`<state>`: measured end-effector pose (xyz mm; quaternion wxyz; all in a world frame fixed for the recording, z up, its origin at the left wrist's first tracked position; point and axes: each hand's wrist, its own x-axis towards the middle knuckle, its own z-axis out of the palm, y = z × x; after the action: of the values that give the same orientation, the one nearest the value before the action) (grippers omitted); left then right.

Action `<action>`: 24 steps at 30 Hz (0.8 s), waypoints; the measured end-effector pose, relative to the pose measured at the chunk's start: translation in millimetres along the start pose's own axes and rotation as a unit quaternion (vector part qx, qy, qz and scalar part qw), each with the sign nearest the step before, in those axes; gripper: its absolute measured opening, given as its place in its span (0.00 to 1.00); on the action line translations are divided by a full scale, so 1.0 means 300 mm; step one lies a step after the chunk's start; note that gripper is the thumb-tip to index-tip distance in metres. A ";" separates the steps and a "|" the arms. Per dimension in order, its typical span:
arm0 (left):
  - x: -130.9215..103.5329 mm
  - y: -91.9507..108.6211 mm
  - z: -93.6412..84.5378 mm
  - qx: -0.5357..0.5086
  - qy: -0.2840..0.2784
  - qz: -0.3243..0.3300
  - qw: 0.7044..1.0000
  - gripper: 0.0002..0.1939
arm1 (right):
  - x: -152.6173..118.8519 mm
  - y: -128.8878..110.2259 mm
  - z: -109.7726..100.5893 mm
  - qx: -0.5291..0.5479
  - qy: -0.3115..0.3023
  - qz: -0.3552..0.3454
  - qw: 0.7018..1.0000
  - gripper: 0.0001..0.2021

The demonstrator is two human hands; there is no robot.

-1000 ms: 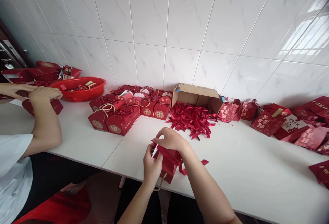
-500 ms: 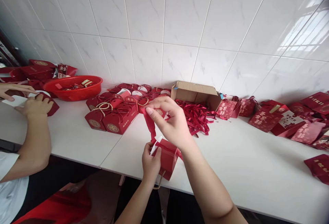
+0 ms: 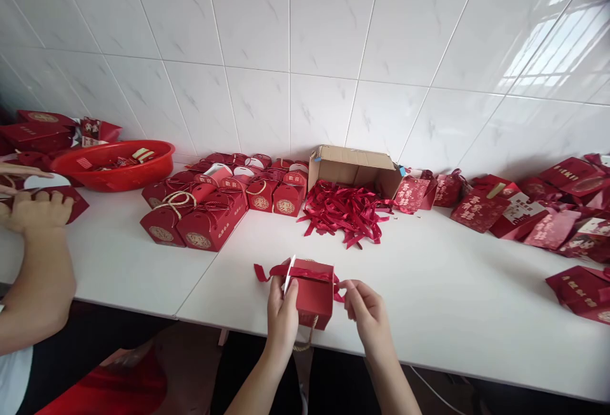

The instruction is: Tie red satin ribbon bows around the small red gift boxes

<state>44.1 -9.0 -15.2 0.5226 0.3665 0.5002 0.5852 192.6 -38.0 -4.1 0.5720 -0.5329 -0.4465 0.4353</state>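
Observation:
A small red box [image 3: 315,297] with a rope handle is held at the front edge of the white table [image 3: 405,313]. My left hand [image 3: 282,307] grips its left side, by a white flap [image 3: 290,274]. A dark red ribbon [image 3: 309,272] runs across the box, one loose end sticking out to the left. At the right side, my right hand [image 3: 363,307] has its thumb and fingers pinched on the ribbon's other end.
Red gift boxes [image 3: 203,221] stand left of centre. A heap of red ribbons [image 3: 345,211] spills from a cardboard box [image 3: 355,157]. More red packets [image 3: 481,208] lie right. At left are a red basin [image 3: 124,176] and another person's hand [image 3: 40,210] on a box.
My right hand has let go of the ribbon's left end and moved down and right to the box's right side. That end now hangs left of the box. The view has shifted slightly.

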 end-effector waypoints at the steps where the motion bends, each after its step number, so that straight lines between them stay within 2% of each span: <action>1: -0.010 0.008 0.000 -0.013 -0.013 -0.008 1.000 0.23 | -0.002 0.026 -0.002 -0.011 -0.012 0.031 0.999 0.21; 4: -0.030 0.028 -0.013 -0.039 -0.043 -0.004 0.998 0.24 | -0.017 0.076 0.003 -0.047 -0.041 0.099 0.993 0.28; 6: -0.030 0.036 -0.030 -0.053 -0.045 0.018 0.997 0.24 | -0.027 0.093 0.010 -0.058 -0.059 0.127 0.988 0.31; 9: -0.009 0.046 -0.057 -0.078 -0.035 0.040 0.996 0.24 | -0.027 0.106 0.023 -0.014 -0.072 0.142 0.987 0.34; 12: 0.024 0.062 -0.078 -0.102 -0.013 0.026 0.994 0.26 | -0.008 0.112 0.031 0.102 -0.039 0.132 0.985 0.30; 15: 0.048 0.077 -0.093 -0.100 -0.005 0.006 0.995 0.27 | 0.006 0.107 0.029 0.182 0.001 0.116 0.977 0.18; 19: 0.056 0.078 -0.102 -0.084 -0.005 0.002 0.996 0.24 | 0.001 0.095 0.022 0.131 -0.002 0.053 0.990 0.13; 22: 0.053 0.071 -0.095 -0.104 -0.014 0.002 0.994 0.22 | -0.010 0.098 0.023 0.061 0.013 0.018 0.998 0.15; 24: 0.050 0.067 -0.086 -0.124 -0.025 0.001 0.992 0.20 | -0.016 0.106 0.026 0.033 0.029 0.019 0.999 0.18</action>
<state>11.8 1.4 -3.2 0.5757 0.3145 0.4101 0.6336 183.2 -39.4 -35.8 0.5936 -0.5349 -0.4046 0.4447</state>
